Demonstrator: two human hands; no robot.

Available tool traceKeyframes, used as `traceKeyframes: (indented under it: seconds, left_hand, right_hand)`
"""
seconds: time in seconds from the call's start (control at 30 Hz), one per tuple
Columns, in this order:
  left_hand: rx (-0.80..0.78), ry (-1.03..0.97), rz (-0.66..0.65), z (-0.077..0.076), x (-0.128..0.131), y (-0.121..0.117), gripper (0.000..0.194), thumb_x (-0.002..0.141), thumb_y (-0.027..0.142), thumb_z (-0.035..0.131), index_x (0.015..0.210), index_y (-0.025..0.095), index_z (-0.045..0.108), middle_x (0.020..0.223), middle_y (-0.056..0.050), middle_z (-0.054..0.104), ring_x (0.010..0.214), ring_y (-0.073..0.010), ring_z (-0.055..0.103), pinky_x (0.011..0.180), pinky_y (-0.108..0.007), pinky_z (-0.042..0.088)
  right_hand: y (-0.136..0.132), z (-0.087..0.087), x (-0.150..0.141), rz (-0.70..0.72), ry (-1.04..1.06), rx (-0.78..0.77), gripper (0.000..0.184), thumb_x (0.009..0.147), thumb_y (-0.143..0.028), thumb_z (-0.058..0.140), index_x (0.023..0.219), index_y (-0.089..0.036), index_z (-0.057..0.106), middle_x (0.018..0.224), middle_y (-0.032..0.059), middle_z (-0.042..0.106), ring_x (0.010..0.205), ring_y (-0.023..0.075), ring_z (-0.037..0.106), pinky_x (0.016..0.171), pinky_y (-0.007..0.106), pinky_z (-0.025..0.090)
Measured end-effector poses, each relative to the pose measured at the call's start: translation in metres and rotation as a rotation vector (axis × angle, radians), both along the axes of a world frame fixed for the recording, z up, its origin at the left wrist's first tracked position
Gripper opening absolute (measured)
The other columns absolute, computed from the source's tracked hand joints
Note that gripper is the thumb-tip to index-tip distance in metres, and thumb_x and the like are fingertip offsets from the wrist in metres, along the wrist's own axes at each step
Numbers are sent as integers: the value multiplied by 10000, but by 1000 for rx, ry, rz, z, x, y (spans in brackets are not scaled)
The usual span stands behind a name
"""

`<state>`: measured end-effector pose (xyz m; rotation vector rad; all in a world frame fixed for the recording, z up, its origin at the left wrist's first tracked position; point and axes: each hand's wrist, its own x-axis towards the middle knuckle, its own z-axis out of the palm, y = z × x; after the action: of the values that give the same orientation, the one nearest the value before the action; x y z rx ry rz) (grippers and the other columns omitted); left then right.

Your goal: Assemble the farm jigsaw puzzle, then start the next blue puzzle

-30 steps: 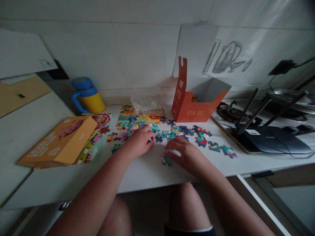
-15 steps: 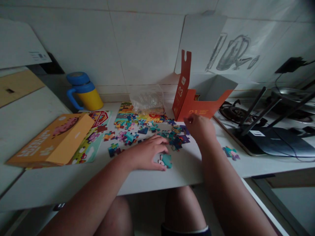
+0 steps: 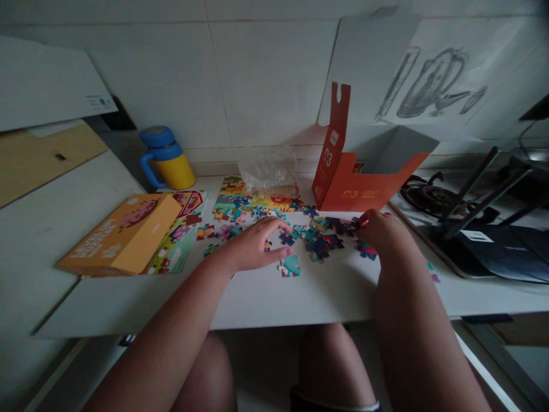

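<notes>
My left hand (image 3: 255, 245) hovers low over the white counter with its thumb and fingers apart. A teal puzzle piece (image 3: 290, 266) lies just beyond its thumb, apart from the other pieces. My right hand (image 3: 383, 236) reaches to the right end of the puzzle pieces, fingertips pinched at a dark purple piece (image 3: 343, 226). The back of that hand hides part of the grip. Under it lies a piece with red and blue (image 3: 366, 249). Between the hands, several joined pieces (image 3: 318, 247) form an irregular patch.
An orange-red open box (image 3: 358, 193) stands behind the pieces. A clear plastic bag (image 3: 269, 171) lies on a printed picture sheet (image 3: 231, 186). To the left are a yellow box (image 3: 124, 234) and a blue-yellow jug (image 3: 169, 160). A black router (image 3: 497, 246) sits at the right.
My right hand has gone from beside the teal piece to the pieces at the right. My left hand moved to the teal piece, then drew back from it. The view has shifted slightly.
</notes>
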<state>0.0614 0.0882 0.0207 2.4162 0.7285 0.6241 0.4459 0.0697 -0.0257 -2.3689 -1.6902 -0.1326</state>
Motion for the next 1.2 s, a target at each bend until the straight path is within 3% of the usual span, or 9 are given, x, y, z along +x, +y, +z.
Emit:
traceKeyframes:
  seconds: [0.1, 0.2, 0.37, 0.43, 0.53, 0.67, 0.8, 0.9, 1.2]
  left_hand:
    - [68, -58, 181, 3, -5, 7, 219, 1007, 382, 672, 1181, 250, 659, 1280, -68, 721, 1247, -250, 662, 1134, -442, 493]
    - [-27, -148, 266, 2, -7, 13, 187, 1013, 380, 647, 1100, 221, 693, 1164, -66, 748, 1095, -226, 699, 991, -396, 554]
    - [-449, -188, 128, -14, 1, 16, 347, 989, 497, 680, 1181, 209, 689, 1033, -56, 764, 899, -192, 708, 791, -322, 562]
    - [-533, -164, 58, -20, 6, 16, 317, 951, 444, 728, 1159, 208, 688, 993, -41, 771, 869, -190, 707, 773, -316, 555]
    - [-510, -133, 1, -22, 9, 16, 172, 898, 346, 765, 971, 199, 712, 923, -24, 770, 870, -202, 705, 787, -322, 554]
    - [-521, -201, 77, -16, 6, 17, 225, 933, 363, 736, 1085, 196, 729, 949, -31, 772, 848, -195, 708, 779, -321, 553]
    - [-659, -216, 174, -10, -2, 16, 373, 1016, 384, 623, 1341, 209, 676, 1059, -75, 773, 816, -182, 717, 724, -306, 559]
    - [-761, -263, 180, -8, -6, 15, 397, 1038, 367, 569, 1403, 233, 654, 1115, -89, 773, 775, -161, 715, 693, -286, 555]
    - [-664, -209, 271, -6, -10, 19, 412, 1032, 363, 580, 1418, 241, 652, 1069, -54, 753, 685, -132, 676, 613, -246, 515]
  right_hand:
    - [1, 16, -13, -21, 46, 24, 306, 785, -277, 772, 1079, -197, 743, 1002, 146, 715, 894, 305, 703, 797, 415, 541]
    - [-2, 37, -45, 234, 229, 159, 263, 813, -269, 784, 1061, -204, 725, 1090, 124, 691, 873, 243, 688, 814, 370, 555]
    - [-17, 56, -124, 909, 486, 259, 201, 875, -208, 777, 1031, -228, 652, 1136, 77, 633, 978, 208, 667, 879, 335, 565]
    - [-24, 54, -150, 1080, 536, 256, 227, 885, -206, 802, 1042, -239, 641, 1197, 86, 625, 1093, 229, 658, 941, 355, 567]
    - [-30, 50, -170, 1210, 547, 261, 234, 922, -164, 767, 1093, -250, 633, 1313, 112, 600, 1232, 245, 627, 1005, 375, 558]
    - [-25, 51, -163, 1129, 487, 367, 242, 963, -225, 743, 1171, -251, 623, 1325, 129, 617, 1246, 267, 629, 1035, 418, 542]
    - [-9, 50, -131, 734, 376, 464, 108, 1011, -249, 635, 1112, -224, 660, 1088, 108, 693, 1003, 267, 686, 887, 403, 554]
    - [4, 43, -109, 523, 294, 400, 116, 978, -208, 618, 1050, -194, 708, 1023, 109, 719, 917, 266, 692, 838, 383, 537]
    - [8, 33, -106, 589, 172, 7, 226, 1022, -284, 619, 1140, -184, 784, 1115, 123, 769, 1024, 262, 719, 921, 332, 507]
